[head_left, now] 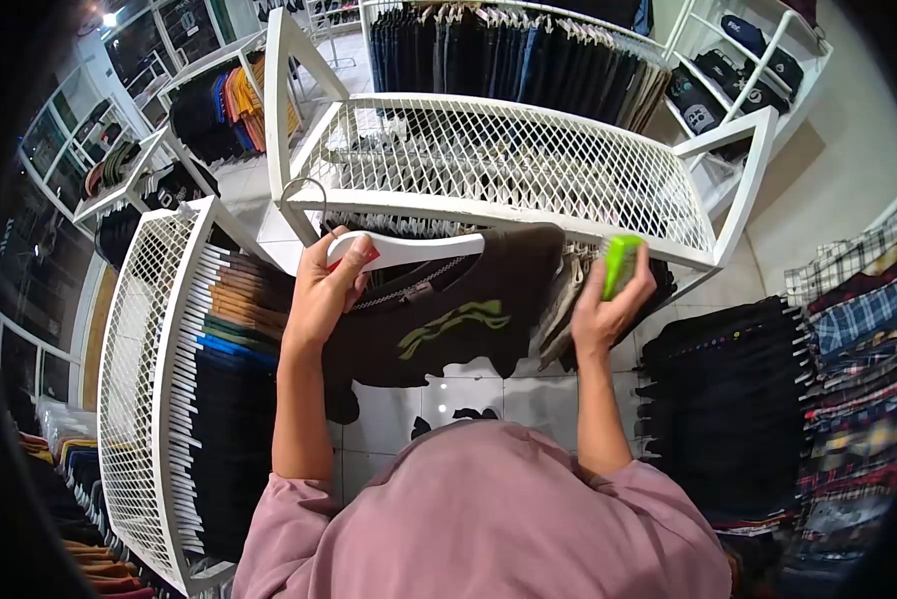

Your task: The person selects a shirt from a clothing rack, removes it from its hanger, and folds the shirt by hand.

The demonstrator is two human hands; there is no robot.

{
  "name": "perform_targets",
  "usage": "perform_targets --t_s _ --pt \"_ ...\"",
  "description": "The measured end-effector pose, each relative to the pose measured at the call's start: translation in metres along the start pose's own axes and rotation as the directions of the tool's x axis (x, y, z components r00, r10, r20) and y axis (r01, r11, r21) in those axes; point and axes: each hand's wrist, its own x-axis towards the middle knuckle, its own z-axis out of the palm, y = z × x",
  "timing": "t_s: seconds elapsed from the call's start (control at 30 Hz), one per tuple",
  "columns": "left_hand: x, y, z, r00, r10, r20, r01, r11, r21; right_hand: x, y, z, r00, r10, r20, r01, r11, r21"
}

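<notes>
My left hand (320, 295) is closed around one end of a white hanger (428, 249), its hook pointing up and a small red tag by the thumb. From this hanger hangs a dark T-shirt (383, 349) with a green printed design on its front. The shirt is spread between my arms, its lower edge in shadow. My right hand (613, 307) grips a bright green brush (622, 262) with pale bristles, held up beside the shirt's far shoulder. The brush appears apart from the cloth.
Directly ahead stands a white rack with a mesh top (528, 150), garments hanging beneath. Another mesh-topped rack (139, 329) holds dark and coloured shirts on my left. Dark garments (723, 399) and plaid shirts (863, 334) hang on the right. Jeans (508, 60) line the back.
</notes>
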Motion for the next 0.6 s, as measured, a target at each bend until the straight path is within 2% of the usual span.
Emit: perform_targets --t_s 0.1,0.13,0.2,0.23,0.3,0.37,0.4,0.43,0.5,0.57,0.6 --pt "0.002 0.003 0.013 0.999 -0.042 -0.012 0.042 0.999 -0.009 -0.010 -0.040 0.007 0.949 -0.262 0.176 0.248 0.964 0.095" --pt "0.004 0.001 0.014 0.998 -0.016 0.059 0.017 1.000 -0.019 -0.017 -0.045 0.015 0.921 -0.324 0.217 0.299 0.944 0.143" --pt "0.004 0.002 0.017 0.997 -0.055 0.062 0.056 0.998 -0.020 -0.024 -0.037 0.028 0.883 -0.409 0.228 0.376 0.910 0.177" --pt "0.003 0.002 0.017 0.994 -0.098 0.054 0.099 0.995 -0.027 -0.023 -0.026 0.033 0.908 -0.372 0.192 0.342 0.924 0.172" --pt "0.008 -0.004 0.009 0.994 -0.108 0.031 0.109 0.994 -0.016 -0.015 -0.007 0.039 0.976 -0.141 0.164 0.141 0.990 0.015" --pt "0.010 -0.009 -0.002 0.991 -0.130 0.034 0.132 0.991 -0.037 -0.006 0.022 0.044 0.999 -0.004 0.044 0.004 1.000 0.004" --pt "0.009 -0.008 -0.004 0.990 -0.140 0.023 0.141 0.988 -0.056 0.001 0.015 0.038 0.999 0.045 -0.008 -0.045 0.999 0.015" --pt "0.009 -0.005 -0.004 0.990 -0.140 0.010 0.141 0.988 -0.058 0.007 0.011 0.035 0.997 -0.038 -0.061 0.036 0.999 -0.034" --pt "0.009 0.002 -0.001 0.988 -0.152 -0.018 0.150 0.985 -0.083 0.007 -0.010 0.030 0.991 -0.132 -0.015 0.131 0.991 -0.026" --pt "0.011 0.005 0.000 0.988 -0.155 -0.024 0.152 0.985 -0.084 -0.012 -0.024 0.047 0.977 -0.211 0.041 0.203 0.969 0.143" --pt "0.013 0.010 0.002 0.987 -0.161 -0.017 0.159 0.982 -0.098 -0.024 -0.031 0.054 0.962 -0.246 0.119 0.221 0.956 0.196"
